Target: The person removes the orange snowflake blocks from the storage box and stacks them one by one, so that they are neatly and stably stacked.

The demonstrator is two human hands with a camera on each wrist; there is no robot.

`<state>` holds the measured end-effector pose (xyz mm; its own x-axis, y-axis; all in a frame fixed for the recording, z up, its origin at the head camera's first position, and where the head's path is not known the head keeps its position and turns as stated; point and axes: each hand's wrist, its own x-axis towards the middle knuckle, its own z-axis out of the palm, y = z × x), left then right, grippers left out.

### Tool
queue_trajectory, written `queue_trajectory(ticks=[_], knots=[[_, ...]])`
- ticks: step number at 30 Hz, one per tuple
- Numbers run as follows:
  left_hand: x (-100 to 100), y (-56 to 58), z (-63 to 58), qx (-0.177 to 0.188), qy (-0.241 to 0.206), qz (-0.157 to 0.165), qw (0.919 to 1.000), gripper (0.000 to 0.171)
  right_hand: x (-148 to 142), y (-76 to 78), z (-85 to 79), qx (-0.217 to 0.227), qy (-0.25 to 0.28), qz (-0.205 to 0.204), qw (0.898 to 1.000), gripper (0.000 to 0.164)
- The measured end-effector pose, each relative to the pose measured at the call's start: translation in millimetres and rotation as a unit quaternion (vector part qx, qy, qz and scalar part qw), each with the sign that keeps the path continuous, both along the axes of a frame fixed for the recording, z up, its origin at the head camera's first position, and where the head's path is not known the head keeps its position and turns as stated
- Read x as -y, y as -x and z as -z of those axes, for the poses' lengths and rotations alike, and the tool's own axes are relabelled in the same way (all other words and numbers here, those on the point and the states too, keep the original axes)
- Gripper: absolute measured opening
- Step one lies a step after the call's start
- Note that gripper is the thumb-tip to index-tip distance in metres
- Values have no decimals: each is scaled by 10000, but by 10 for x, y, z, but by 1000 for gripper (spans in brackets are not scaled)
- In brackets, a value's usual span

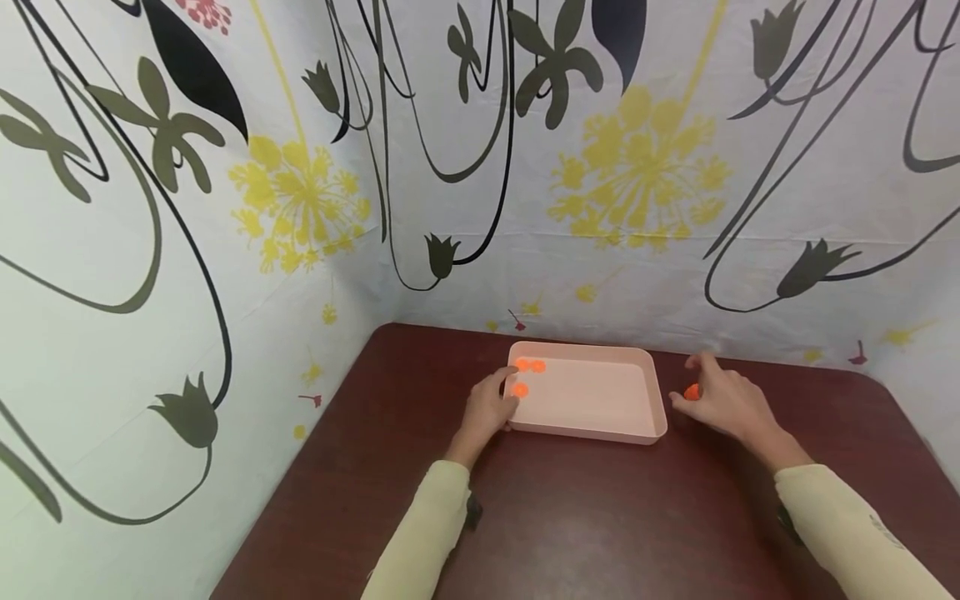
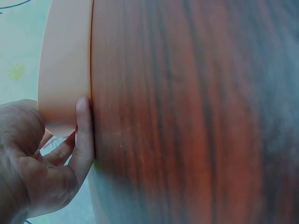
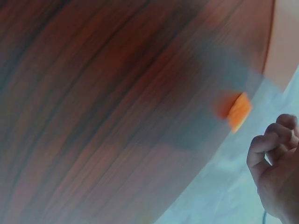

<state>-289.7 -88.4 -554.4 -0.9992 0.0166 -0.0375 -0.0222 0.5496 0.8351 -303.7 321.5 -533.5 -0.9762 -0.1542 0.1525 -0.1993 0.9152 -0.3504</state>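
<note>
A shallow pale pink tray [image 1: 585,396] lies on the table. My left hand [image 1: 489,406] grips its left end, thumb over the rim and fingers at the outer side. In the left wrist view, the fingers of that hand [image 2: 51,163] lie against the tray's wall [image 2: 65,60]. Three small flat orange pieces [image 1: 521,390] sit inside the tray at its left. Right of the tray, my right hand [image 1: 731,402] hovers with thumb and forefinger apart beside another orange piece [image 1: 692,392]. The right wrist view shows that piece [image 3: 239,112] on the table, the loosely bent fingers [image 3: 259,151] apart from it.
The dark reddish-brown wooden table [image 1: 600,517] stands against a white cloth backdrop [image 1: 480,208] with printed yellow flowers and dark stems. This cloth rises along the left, back and right of the table. Dark bands [image 1: 472,510] show at both wrists.
</note>
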Motion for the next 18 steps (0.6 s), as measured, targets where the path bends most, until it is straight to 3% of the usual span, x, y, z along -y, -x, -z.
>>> queue_trajectory(ticks=[9,18], knots=[[3,38,22,177,-43,-107,9998,62,567,26,-46,-25,460,-386,9982,71],[3,46,9,226,-3,-172,9996,67,1261,40,-12,-90,1132,-1245,9857,78]])
